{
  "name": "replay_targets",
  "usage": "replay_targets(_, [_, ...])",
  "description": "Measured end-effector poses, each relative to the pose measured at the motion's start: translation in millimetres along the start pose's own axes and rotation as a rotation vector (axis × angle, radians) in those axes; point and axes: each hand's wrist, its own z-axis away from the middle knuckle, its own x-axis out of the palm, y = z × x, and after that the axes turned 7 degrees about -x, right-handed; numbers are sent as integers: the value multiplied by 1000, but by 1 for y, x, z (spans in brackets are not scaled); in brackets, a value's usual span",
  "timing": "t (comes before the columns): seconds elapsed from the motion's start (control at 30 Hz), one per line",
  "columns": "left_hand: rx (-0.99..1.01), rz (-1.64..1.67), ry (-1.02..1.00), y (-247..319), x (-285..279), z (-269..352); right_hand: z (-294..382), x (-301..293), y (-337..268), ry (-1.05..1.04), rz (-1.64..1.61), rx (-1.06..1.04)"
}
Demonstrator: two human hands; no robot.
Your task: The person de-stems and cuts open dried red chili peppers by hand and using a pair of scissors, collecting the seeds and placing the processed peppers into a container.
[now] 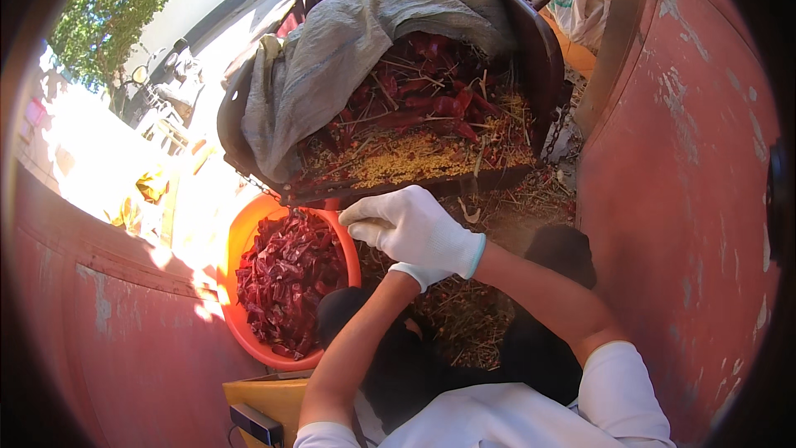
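Note:
My right hand (413, 230), in a white knit glove, is bent over my left with its fingertips together near the orange basin's rim; whether it holds something small cannot be told. Beneath it, my left hand (423, 274) shows only its glove cuff; its fingers are hidden. Left of both hands stands an orange plastic basin (357, 261) filled with torn dried red chili pieces (289, 280). Beyond them, whole dried red chilies (448, 102), stalks and yellow seeds (410, 158) lie in a dark metal cart bed (547, 62), partly under a grey woven sack (348, 31).
Chains (556, 134) hang at the cart bed's corners. Stalks and debris (466, 317) litter the ground between my knees. Worn red door panels (671, 199) flank me. A wooden stool or box (267, 395) stands lower left, with a dark device (255, 426) against it.

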Motion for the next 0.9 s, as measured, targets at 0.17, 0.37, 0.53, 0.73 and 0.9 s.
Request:
replay_targets(0.17, [-291,-232,-13,22,-43,-32,57,-88,12,501,71,506])
replay_targets(0.37, [-268,66,310,29,-57,-60,104,-88,58,838,-288,919])
replay_targets(0.53, [216,-275,418,52,-47,-88,97,-84,92,827,-554,837])
replay_targets(0.73, [304,-564,393,41,-27,-111,110,-84,88,720,-479,802])
replay_targets(0.9, [317,-629,367,40,-24,-125,138,-91,59,763,-378,800])
